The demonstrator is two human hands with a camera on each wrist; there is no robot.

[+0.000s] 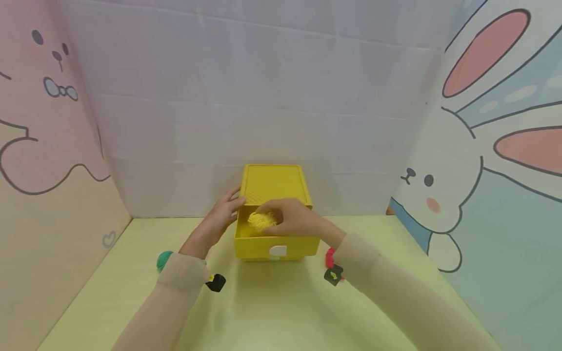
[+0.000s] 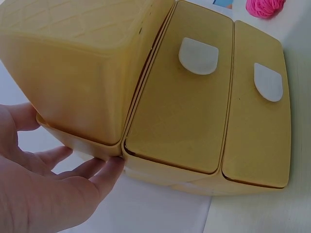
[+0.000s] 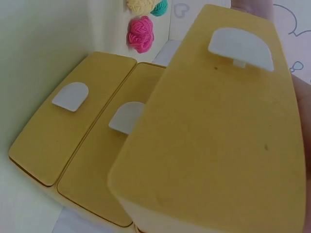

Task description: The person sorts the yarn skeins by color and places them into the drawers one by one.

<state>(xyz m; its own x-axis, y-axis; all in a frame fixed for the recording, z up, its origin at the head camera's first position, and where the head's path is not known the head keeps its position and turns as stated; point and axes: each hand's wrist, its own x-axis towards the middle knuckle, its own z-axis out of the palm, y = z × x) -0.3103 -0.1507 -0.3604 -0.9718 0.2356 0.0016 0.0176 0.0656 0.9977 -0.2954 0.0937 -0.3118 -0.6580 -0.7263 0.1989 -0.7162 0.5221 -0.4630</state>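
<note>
A yellow drawer box (image 1: 275, 183) stands against the back wall, its top drawer (image 1: 259, 246) pulled out. In the head view my right hand (image 1: 296, 218) grips a yellow yarn ball (image 1: 260, 222) inside that drawer. The right wrist view shows the drawer front with its white handle (image 3: 241, 47), which hides the ball and most of that hand. My left hand (image 1: 219, 217) rests against the left side of the box. Its fingertips touch the casing beside the drawer in the left wrist view. Two lower drawers (image 2: 180, 97) sit closed beneath.
A green yarn ball (image 1: 164, 260) lies left of the box, partly behind my sleeve. On the right is a pinkish-red yarn ball (image 1: 330, 258). The right wrist view also shows a pink yarn ball (image 3: 141, 34) and a cream one (image 3: 141, 6). Walls bound three sides.
</note>
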